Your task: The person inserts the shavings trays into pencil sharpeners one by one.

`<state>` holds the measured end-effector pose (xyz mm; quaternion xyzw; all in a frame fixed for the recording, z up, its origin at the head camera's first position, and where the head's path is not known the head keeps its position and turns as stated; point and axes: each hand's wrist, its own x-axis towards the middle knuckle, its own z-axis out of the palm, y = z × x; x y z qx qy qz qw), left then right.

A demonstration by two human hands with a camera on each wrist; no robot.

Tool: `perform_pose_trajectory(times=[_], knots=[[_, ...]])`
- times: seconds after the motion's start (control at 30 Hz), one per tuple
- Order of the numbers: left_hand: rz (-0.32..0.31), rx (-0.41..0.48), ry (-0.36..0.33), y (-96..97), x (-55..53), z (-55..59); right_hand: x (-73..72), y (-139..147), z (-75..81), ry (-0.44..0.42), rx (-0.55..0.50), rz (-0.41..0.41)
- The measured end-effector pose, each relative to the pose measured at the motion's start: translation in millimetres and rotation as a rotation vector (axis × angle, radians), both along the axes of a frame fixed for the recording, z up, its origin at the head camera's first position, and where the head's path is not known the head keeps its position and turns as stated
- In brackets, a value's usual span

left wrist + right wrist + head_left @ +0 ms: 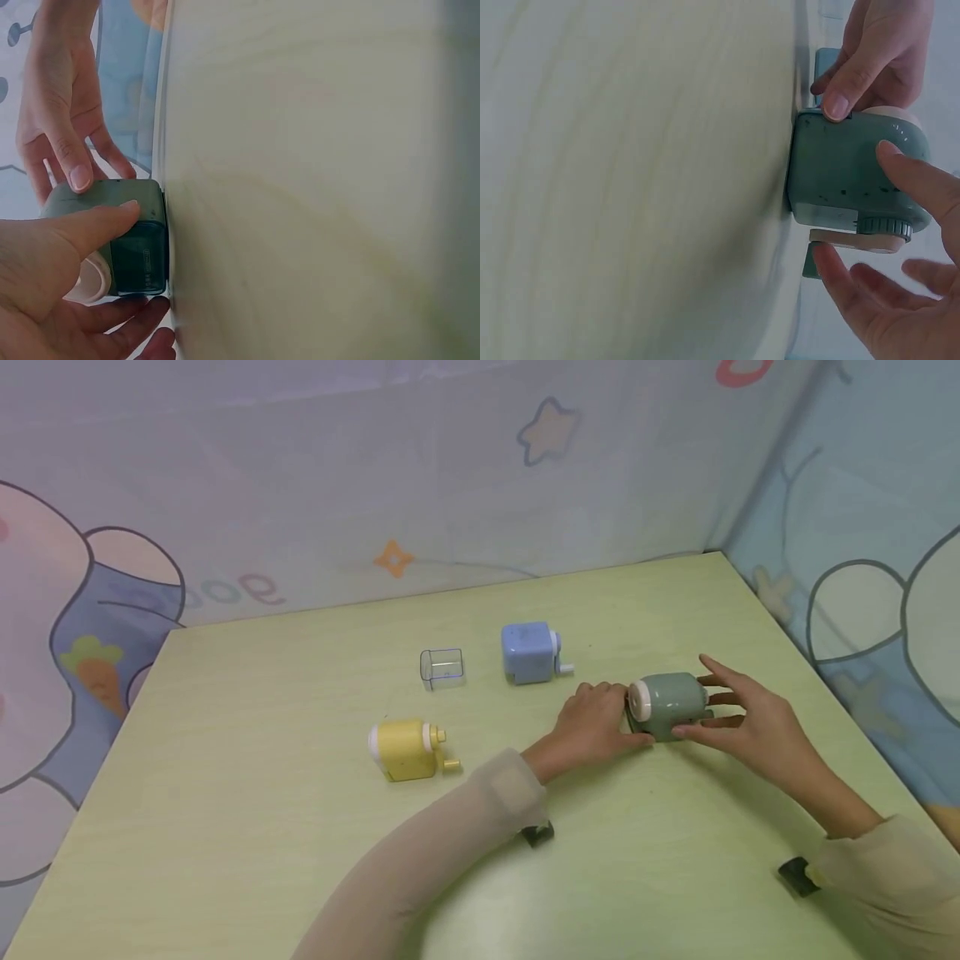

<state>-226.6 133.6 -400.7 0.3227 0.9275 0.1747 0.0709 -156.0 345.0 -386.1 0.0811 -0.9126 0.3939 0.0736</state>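
A green hand-crank pencil sharpener (675, 697) with a pale front ring lies toward the right of the table. My left hand (592, 722) grips its front end, thumb on one side and fingers on the other. Between them, in the left wrist view, shows a dark see-through shavings drawer (139, 259). From the crank end, my right hand (757, 727) holds the sharpener with fingers spread. Its thumb rests on the green body, and a fingertip is right at the crank arm (859, 240) in the right wrist view.
A blue pencil sharpener (527, 652) stands left of and behind the green one. Farther left is a clear plastic box (442, 677). A yellow sharpener (403, 750) stands beyond my left sleeve (450, 835). Printed cloth (337, 485) hangs along the back and right table edges.
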Motion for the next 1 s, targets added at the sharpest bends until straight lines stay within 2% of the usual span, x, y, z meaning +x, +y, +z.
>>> perform_pose_trajectory(times=[0.3,0.63,0.83,1.0], knots=[[0.027,-0.009,-0.02,-3.1,1.4,-1.3,4.4,-2.6,-1.2,-0.015,0.008,-0.139],[0.037,-0.023,-0.024,-5.0,5.5,-1.1,16.0,-7.5,-1.8,-0.019,0.069,-0.163],[0.047,-0.043,-0.027,-6.4,7.7,0.1,23.8,-16.4,-4.0,-0.012,0.085,-0.136],[0.03,-0.075,-0.026,-7.8,8.6,-1.4,27.1,-20.6,-7.0,0.023,0.112,-0.121]])
